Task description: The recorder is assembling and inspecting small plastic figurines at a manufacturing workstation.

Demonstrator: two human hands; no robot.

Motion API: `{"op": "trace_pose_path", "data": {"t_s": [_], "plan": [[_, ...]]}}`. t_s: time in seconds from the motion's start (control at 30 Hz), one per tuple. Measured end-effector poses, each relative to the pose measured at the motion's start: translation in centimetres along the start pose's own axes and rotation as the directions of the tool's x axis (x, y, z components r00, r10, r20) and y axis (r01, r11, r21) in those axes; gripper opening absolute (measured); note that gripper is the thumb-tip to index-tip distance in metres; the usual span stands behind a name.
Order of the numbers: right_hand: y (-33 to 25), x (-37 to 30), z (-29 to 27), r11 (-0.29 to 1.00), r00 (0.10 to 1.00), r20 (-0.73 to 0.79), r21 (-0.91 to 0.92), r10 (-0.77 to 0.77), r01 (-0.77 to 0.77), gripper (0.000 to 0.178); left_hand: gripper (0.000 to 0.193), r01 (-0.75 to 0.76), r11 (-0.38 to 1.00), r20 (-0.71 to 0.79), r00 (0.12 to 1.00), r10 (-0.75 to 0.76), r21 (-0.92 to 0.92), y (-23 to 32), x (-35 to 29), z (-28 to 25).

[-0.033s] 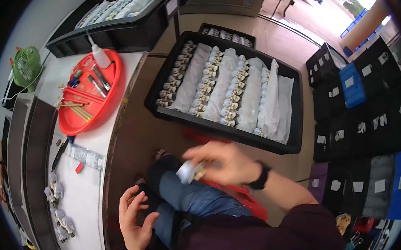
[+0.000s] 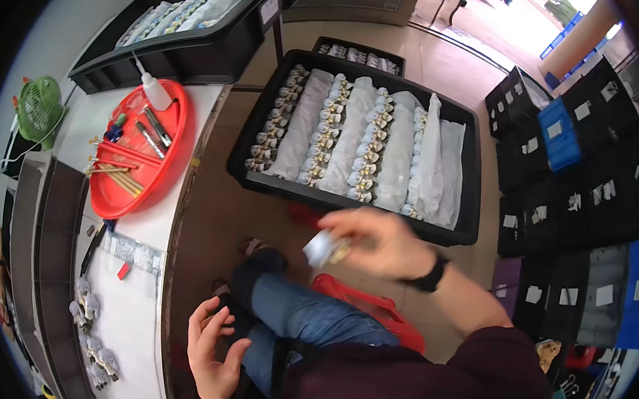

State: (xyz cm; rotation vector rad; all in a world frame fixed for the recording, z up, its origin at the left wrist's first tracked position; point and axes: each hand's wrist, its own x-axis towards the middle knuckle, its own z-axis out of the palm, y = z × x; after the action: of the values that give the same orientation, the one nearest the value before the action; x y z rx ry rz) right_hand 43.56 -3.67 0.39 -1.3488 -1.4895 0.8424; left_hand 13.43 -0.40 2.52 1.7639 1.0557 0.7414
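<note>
My right hand (image 2: 382, 242) pinches a small pale blue-and-white figurine (image 2: 320, 250) with yellowish parts, slightly blurred by motion. It hangs above my lap, just short of the near edge of a large black crate (image 2: 341, 203). Inside the crate, rows of similar figurines (image 2: 367, 151) alternate with strips of white wrapping (image 2: 348, 135). My left hand (image 2: 214, 351), fingers spread and curled a little, holds nothing beside the worktable edge. Several grey-white figurines (image 2: 94, 347) lie on the white worktable (image 2: 134, 357) to the left.
On the table are a red tray (image 2: 177, 161) with a white squeeze bottle (image 2: 156, 93), pens and brushes, a green fan (image 2: 38, 109) and another black crate (image 2: 174, 57). Behind the large crate sits a smaller one (image 2: 397, 59). Dark bins (image 2: 548, 208) line the right. A red stool (image 2: 407, 328) is under me.
My right hand has moved a little right and up toward the crate, carrying the figurine. My left hand has barely shifted.
</note>
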Motion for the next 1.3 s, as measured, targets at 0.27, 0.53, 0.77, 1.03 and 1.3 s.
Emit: {"op": "trace_pose_path", "data": {"t_s": [0.27, 0.53, 0.77, 1.03, 1.3], "plan": [[8.9, -8.5, -18.2, 0.542, 0.851, -0.318, -0.664, 0.418, -0.514, 0.027, 0.042, 0.059, 0.997, 0.064, 0.996, -0.056, -0.039, 0.1, 0.7, 0.8], [14.3, -11.2, -17.5, 0.46, 0.673, -0.123, -0.639, 0.73, -0.616, 0.027, 0.04, 0.077, 0.992, 0.102, 0.991, -0.087, 0.103, -0.2, 1.0, 0.2], [16.2, -12.2, -17.3, 0.405, 0.661, -0.135, -0.695, 0.738, -0.594, 0.023, 0.041, 0.083, 0.985, 0.103, 0.99, -0.099, 0.152, -0.2, 0.5, -0.1], [15.2, -11.0, -16.7, 0.396, 0.67, -0.099, -0.739, 0.736, -0.544, 0.028, 0.037, 0.096, 0.98, 0.07, 0.992, -0.109, 0.172, 0.0, -0.1, -0.2], [15.4, -10.8, -16.6, 0.406, 0.699, -0.059, -0.778, 0.713, -0.48, 0.03, 0.036, 0.098, 0.978, 0.05, 0.993, -0.109, 0.183, -0.3, -1.0, -0.6]]}}
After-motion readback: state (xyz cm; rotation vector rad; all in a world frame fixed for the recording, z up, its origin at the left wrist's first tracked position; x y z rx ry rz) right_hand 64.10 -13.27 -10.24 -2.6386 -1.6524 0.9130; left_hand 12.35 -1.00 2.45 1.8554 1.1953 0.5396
